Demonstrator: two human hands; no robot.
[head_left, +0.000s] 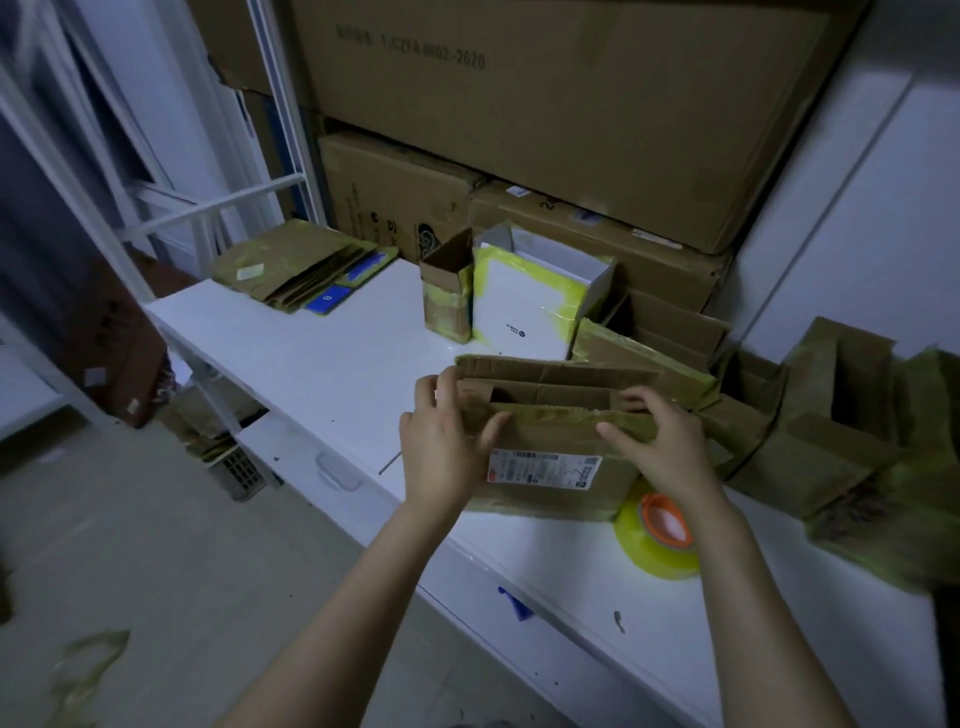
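A brown cardboard box (550, 410) with yellowish tape and a white shipping label (543, 469) stands on the white table (322, 364), its top flaps open. My left hand (441, 441) grips the box's left end, thumb on the near side and fingers over the top edge. My right hand (660, 441) holds the near flap toward the right end, with fingers curled over its edge. The inside of the box is mostly hidden.
A roll of yellow tape with an orange core (660, 535) lies by my right wrist. A white box (524, 301), a small open carton (447, 291) and flattened cartons (301, 265) sit behind. More taped boxes (831, 431) crowd the right. Large cartons (545, 104) are stacked at the wall.
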